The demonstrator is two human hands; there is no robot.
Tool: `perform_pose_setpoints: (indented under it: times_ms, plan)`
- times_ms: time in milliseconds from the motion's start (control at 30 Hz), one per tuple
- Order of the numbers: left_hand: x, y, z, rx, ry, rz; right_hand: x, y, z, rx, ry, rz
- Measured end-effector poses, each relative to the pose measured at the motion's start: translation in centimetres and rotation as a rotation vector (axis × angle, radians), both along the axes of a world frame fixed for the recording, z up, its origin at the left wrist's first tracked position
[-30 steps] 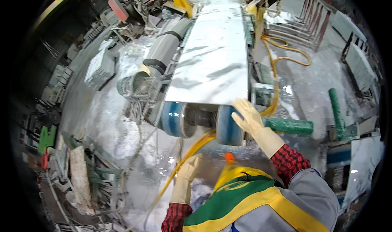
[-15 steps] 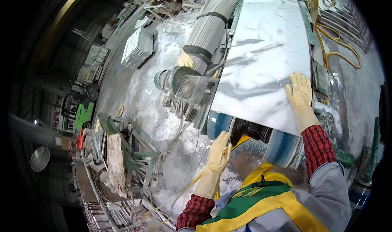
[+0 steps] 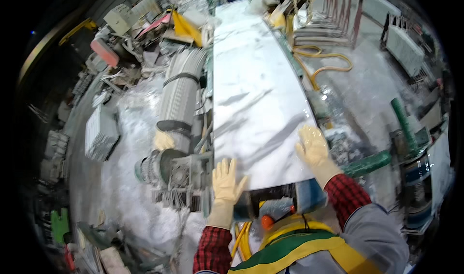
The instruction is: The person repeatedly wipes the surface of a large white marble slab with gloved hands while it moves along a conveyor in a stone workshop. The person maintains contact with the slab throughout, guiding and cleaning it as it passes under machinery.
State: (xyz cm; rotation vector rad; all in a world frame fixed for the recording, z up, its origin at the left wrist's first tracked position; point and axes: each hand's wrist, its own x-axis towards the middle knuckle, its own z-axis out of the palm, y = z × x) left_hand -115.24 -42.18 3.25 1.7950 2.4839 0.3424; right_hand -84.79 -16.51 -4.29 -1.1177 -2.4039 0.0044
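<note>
A long white slab with grey veins (image 3: 256, 124) stretches away from me, lying on blue rollers (image 3: 310, 195) at its near end. My left hand (image 3: 226, 184), in a cream rubber glove, is open with fingers spread at the slab's near left corner. My right hand (image 3: 315, 151), gloved alike, lies open on the slab near its right edge, fingers pointing away. Neither hand grips anything. Between the rollers, under the near edge, is a dark gap.
A motor (image 3: 179, 172) stands left of the slab, beside a pleated grey cover (image 3: 181, 90) with a loose glove (image 3: 163, 140) on it. Stacked slabs (image 3: 101, 133) stand farther left. Right of the slab are a yellow hose (image 3: 333, 69) and a green tube (image 3: 369, 164).
My left hand has moved from beside the left roller up to the slab's near left corner, its fingers now spread. My right hand stays on the slab. The view has swung right.
</note>
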Motion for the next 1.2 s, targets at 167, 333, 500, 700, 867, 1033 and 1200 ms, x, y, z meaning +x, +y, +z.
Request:
perform_pose_setpoints:
  times_ms: [167, 333, 500, 700, 867, 1033, 1200]
  plan:
    - [-2.7, 5.6, -2.0, 0.106, 0.083, -0.178, 1.2, -1.8, 3.2, -0.028, -0.071, -0.027]
    - [-2.4, 6.1, -0.4, 0.045, 0.015, -0.184, 0.6, -3.2, 5.0, -0.104, -0.089, -0.005]
    - [-2.0, 6.7, -0.8, 0.114, 0.000, -0.208, 1.5, -2.1, 4.1, -0.039, -0.085, 0.010]
    - [-2.7, 6.0, -0.8, 0.138, 0.043, -0.198, 0.4, -1.9, 4.8, -0.068, -0.019, 0.056]
    - [-2.5, 5.8, -0.6, 0.144, 0.010, -0.196, 0.9, -2.3, 4.3, -0.010, 0.052, 0.041]
    - [-1.9, 5.9, -0.6, 0.156, 0.047, -0.201, 0.9, -1.7, 2.6, -0.032, -0.022, 0.039]
    - [-2.2, 5.0, -1.1, 0.159, 0.082, -0.190, -5.1, -5.1, 4.6, -0.052, 0.059, 0.108]
